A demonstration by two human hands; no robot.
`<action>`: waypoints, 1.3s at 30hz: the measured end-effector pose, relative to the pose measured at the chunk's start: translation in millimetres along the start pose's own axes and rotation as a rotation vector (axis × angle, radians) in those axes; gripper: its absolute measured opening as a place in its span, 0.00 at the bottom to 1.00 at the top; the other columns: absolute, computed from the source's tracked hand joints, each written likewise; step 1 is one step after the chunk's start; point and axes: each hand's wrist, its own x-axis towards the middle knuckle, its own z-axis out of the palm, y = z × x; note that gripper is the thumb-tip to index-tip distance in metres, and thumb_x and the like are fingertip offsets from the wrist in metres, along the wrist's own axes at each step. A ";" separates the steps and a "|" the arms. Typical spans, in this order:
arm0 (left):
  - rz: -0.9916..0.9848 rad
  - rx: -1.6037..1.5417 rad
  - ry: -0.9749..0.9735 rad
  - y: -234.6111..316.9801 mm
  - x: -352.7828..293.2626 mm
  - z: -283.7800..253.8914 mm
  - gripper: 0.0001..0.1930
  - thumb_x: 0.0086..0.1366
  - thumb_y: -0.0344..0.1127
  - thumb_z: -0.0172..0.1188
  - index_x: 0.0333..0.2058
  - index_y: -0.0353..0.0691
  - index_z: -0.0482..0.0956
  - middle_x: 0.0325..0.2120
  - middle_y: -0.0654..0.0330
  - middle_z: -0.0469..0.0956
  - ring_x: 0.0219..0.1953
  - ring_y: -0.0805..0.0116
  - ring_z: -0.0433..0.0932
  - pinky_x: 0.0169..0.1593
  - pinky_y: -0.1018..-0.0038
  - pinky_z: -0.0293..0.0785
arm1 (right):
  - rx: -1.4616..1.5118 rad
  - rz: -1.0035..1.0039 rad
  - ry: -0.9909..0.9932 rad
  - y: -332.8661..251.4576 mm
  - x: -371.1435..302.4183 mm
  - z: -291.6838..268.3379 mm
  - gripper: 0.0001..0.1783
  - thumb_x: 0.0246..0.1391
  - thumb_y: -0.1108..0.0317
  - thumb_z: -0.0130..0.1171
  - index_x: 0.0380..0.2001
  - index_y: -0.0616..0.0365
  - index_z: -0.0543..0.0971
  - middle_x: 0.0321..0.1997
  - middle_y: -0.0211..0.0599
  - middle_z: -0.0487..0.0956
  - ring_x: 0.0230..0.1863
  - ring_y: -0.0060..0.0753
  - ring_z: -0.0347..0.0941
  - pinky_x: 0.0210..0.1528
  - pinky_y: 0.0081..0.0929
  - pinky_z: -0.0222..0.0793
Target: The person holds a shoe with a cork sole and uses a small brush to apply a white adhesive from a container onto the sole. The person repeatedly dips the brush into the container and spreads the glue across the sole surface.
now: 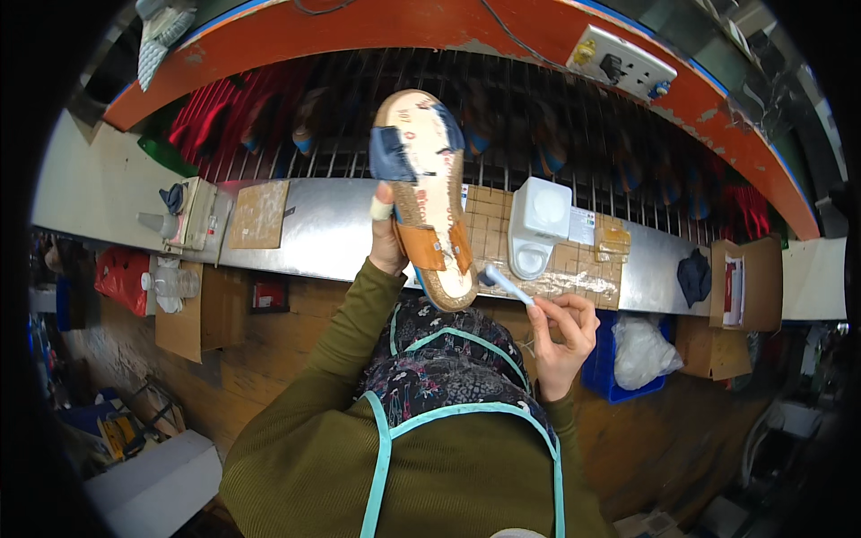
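Observation:
My left hand [386, 244] grips a sandal upper on a sole-shaped form [438, 211] by its left side, with the underside turned up. Dark blue fabric straps and tan straps fold over its edges onto a pale, marked bottom face. A wrap is visible around my left thumb. My right hand [565, 341] pinches the pale blue handle of a small brush [511, 287]. The brush's dark head is beside the narrower lower end of the sandal; I cannot tell whether they touch. Just beyond the brush, a white plastic dispenser with a cup [541, 215] stands on the bench.
Behind the metal bench [314, 215], more sandals [309, 125] lie on a rack of metal rods under an orange frame with a socket panel [621, 61]. Cardboard [258, 215] rests at left; a blue bin [619, 381] holding white plastic and an open carton [753, 278] are at right.

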 end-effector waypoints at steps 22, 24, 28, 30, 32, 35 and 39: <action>-0.206 0.125 -0.017 3.9 -8.8 3.5 0.33 0.65 0.59 0.54 0.48 0.28 0.74 0.41 0.53 0.79 0.42 0.68 0.80 0.46 0.73 0.78 | -0.010 -0.266 -0.034 3.4 23.9 27.9 0.11 0.39 0.70 0.74 0.31 0.51 0.87 0.32 0.28 0.76 0.33 0.27 0.68 0.43 0.28 0.53; -0.200 0.127 -0.011 5.2 -8.7 0.7 0.32 0.66 0.59 0.54 0.48 0.28 0.74 0.40 0.54 0.79 0.42 0.69 0.80 0.46 0.74 0.77 | 0.021 -0.287 -0.063 3.7 23.4 26.2 0.11 0.40 0.70 0.74 0.31 0.51 0.87 0.33 0.29 0.76 0.32 0.28 0.68 0.43 0.28 0.54; -0.159 0.184 -0.037 2.1 -4.5 -2.6 0.31 0.66 0.59 0.54 0.47 0.30 0.75 0.39 0.56 0.79 0.40 0.71 0.79 0.46 0.75 0.75 | 0.054 -0.212 0.001 7.5 39.9 42.2 0.10 0.42 0.69 0.73 0.31 0.54 0.87 0.33 0.30 0.76 0.30 0.27 0.67 0.43 0.26 0.54; -0.145 0.227 -0.088 1.0 -2.4 -6.2 0.31 0.66 0.58 0.55 0.47 0.30 0.75 0.38 0.57 0.79 0.40 0.73 0.77 0.46 0.76 0.74 | 0.064 -0.193 0.018 2.7 59.6 50.5 0.09 0.43 0.68 0.73 0.32 0.54 0.87 0.33 0.30 0.76 0.30 0.25 0.67 0.43 0.25 0.54; -0.153 0.209 -0.105 3.2 0.0 -5.6 0.31 0.66 0.58 0.55 0.47 0.30 0.75 0.38 0.57 0.79 0.41 0.73 0.77 0.46 0.76 0.74 | 0.081 -0.214 0.060 3.2 84.1 59.9 0.09 0.46 0.68 0.72 0.33 0.55 0.87 0.32 0.29 0.76 0.28 0.23 0.67 0.41 0.24 0.55; -0.158 0.212 -0.136 0.5 1.6 -12.8 0.33 0.65 0.60 0.54 0.49 0.30 0.75 0.40 0.57 0.79 0.42 0.72 0.77 0.47 0.75 0.74 | 0.171 -0.109 0.044 2.8 127.3 75.5 0.07 0.47 0.67 0.71 0.31 0.55 0.86 0.31 0.28 0.75 0.24 0.21 0.66 0.40 0.25 0.55; -0.192 0.228 -0.152 -0.3 5.1 -26.1 0.35 0.64 0.62 0.54 0.51 0.30 0.74 0.41 0.56 0.79 0.43 0.70 0.77 0.48 0.74 0.74 | -0.109 -0.245 0.066 3.2 168.8 91.9 0.07 0.50 0.61 0.69 0.30 0.51 0.86 0.34 0.24 0.75 0.23 0.20 0.65 0.41 0.29 0.49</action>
